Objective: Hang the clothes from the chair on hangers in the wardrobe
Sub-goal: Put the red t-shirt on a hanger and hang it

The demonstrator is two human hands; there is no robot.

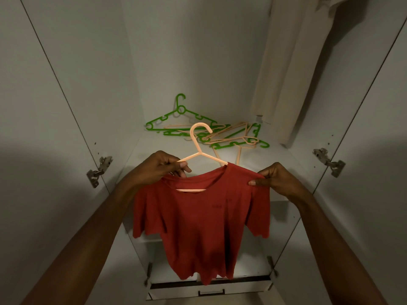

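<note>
A red T-shirt [202, 223] hangs in front of me inside the open wardrobe. A peach plastic hanger [199, 139] is threaded through its neck, with the hook sticking up above the collar. My left hand [163, 167] pinches the hanger's left arm together with the shirt's left shoulder. My right hand [273, 178] pinches the shirt's right shoulder seam, where the fabric covers the hanger's right end. The hanger's lower bar shows through the neck opening.
A pile of green and peach hangers [211, 133] lies on the wardrobe shelf [284, 155] behind the shirt. A beige garment [288, 69] hangs at the upper right. Open doors flank both sides, with hinges [99, 170] showing. A drawer [209, 289] sits below.
</note>
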